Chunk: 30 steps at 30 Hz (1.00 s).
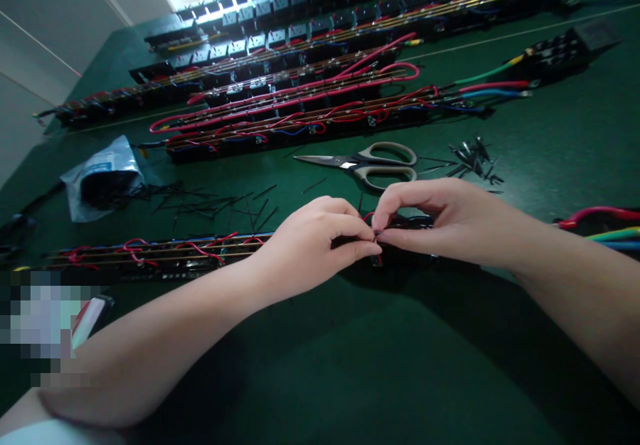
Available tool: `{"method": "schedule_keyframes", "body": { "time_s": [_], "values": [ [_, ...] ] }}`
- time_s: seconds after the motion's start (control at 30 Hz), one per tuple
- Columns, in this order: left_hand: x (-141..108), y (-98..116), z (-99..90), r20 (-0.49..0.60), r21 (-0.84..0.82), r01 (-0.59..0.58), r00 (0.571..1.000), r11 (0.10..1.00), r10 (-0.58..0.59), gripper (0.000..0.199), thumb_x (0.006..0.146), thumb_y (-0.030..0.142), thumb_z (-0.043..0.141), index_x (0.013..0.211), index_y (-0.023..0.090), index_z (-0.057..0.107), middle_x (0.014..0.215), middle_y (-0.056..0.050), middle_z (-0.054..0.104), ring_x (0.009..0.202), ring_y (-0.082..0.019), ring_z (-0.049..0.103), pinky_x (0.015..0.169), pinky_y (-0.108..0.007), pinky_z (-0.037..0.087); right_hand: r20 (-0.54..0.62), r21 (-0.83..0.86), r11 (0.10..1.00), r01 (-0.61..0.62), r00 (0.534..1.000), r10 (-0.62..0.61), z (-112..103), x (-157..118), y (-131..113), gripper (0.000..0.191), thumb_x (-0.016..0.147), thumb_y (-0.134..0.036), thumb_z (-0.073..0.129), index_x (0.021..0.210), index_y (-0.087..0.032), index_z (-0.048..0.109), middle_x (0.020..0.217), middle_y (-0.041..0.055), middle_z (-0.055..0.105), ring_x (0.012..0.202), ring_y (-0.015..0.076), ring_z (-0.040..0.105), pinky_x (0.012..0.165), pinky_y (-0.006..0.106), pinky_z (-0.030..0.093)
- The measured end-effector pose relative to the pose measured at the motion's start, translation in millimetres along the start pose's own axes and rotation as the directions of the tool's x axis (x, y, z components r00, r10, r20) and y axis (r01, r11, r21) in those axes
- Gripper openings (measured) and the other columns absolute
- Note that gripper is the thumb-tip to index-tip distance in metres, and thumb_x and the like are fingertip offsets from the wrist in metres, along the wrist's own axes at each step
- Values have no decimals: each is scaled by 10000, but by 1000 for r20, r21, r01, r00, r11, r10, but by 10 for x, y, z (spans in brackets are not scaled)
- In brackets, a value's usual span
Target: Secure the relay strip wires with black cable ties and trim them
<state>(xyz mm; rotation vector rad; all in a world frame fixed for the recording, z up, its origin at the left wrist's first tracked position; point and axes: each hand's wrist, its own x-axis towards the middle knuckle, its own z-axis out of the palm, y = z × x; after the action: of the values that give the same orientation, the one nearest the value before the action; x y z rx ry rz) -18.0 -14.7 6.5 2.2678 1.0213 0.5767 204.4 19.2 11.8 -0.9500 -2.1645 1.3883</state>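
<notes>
Head view: a green table [350, 372], listed near to far, with the scissors [373, 164] as landmark.
Left hand [297, 248]: nearer than the scissors and to their left; thumb and finger closed at a thin strand [375, 236].
Right hand [463, 222]: nearer than the scissors and to their right; thumb and forefinger pinched on the same strand. Its type cannot be told.
Near strip [173, 254]: directly on the near side of the scissors, running left and right beneath the hands. Red and blue wires lie along its left part.
Near strip, done: wires are laid along the visible left part.
Near strip, left: the spot at the fingertips appears unfinished. The fingers cover part of it, so the amount remaining cannot be told.
Loose ties [213, 204]: scattered left of the scissors; these look unused.
Black offcuts [475, 158]: piled right of the scissors; they suggest trimming already done.
Bag [111, 153]: clear plastic, well left of the scissors, open. Contents: dark, thin pieces, probably ties, some spilling from the mouth.
Middle strip [280, 130]: just beyond the scissors; wires run along its length, and its wiring looks further along.
Far strips [260, 44]: well beyond the scissors, in rows, with black blocks; completion cannot be judged.
</notes>
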Motion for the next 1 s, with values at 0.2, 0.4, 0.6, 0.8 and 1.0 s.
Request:
{"method": "schedule_keyframes", "body": {
  "time_s": [0.2,0.4,0.6,0.8,1.0],
  "values": [
    [10,16,-9,15,-11,30,999,999,-30,77,907,260,736,874,230,799,897,-11,697,868,-145,641,863,-285,516,8,-14,1000,6,1000,-6,2,4,-17,126,832,-372,729,831,-246,731,827,21,740,770,198,690,678,344,536],
    [-5,14,8,-18,-1,70,997,998,-70,76,882,298,765,867,239,811,924,-21,688,899,-160,639,828,-294,513,11,-36,999,9,1000,-8,4,1,-16,119,839,-362,718,830,-245,733,829,19,739,772,195,692,701,341,533],
    [-5,5,17,-23,-4,79,997,997,-79,95,885,317,761,860,239,808,937,-28,693,906,-167,640,826,-307,516,24,-45,998,45,999,-44,-4,3,-9,155,846,-388,722,844,-234,736,831,24,739,766,190,691,695,340,535],
    [-16,-7,16,-10,-21,55,998,998,-55,86,895,291,745,868,229,799,935,-27,695,907,-166,646,838,-313,515,13,-45,998,46,999,-46,-5,0,9,144,847,-374,716,840,-231,732,825,20,736,758,187,687,693,341,528],
    [-12,-13,14,-6,-31,58,998,998,-58,85,891,287,747,856,228,797,928,-25,694,899,-165,646,832,-312,513,19,-45,999,25,1000,-25,-7,-1,1,133,842,-369,718,847,-237,735,839,23,739,769,191,690,710,343,530]
  ]
}}
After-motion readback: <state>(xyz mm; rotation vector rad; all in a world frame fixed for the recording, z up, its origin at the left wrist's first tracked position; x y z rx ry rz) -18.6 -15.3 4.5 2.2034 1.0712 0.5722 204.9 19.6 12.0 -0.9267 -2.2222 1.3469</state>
